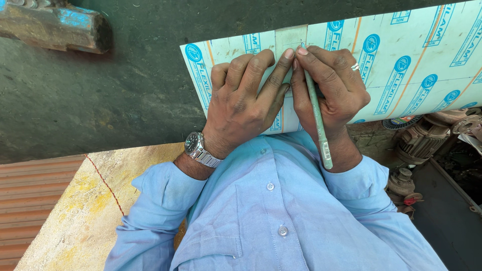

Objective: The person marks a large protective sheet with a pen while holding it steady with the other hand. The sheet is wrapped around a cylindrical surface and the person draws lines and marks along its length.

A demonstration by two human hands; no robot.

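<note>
Small white barcode label (326,150) on pencil (317,116)

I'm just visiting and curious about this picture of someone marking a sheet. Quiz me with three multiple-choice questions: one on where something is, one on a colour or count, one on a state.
1. Where does the pencil tip rest?
A. on the pale strip at the sheet's far edge
B. on the shirt
C. on the floor

2. What colour is the shirt?
A. red
B. light blue
C. black

3. How is the left hand placed?
A. raised in the air
B. closed in a fist
C. pressed flat on the white sheet

Answers: 1 A, the tip meets the strip beside the left fingertip. 2 B, sleeves and front are light blue. 3 C, its fingers spread on the sheet while the right hand grips the pencil.
</note>
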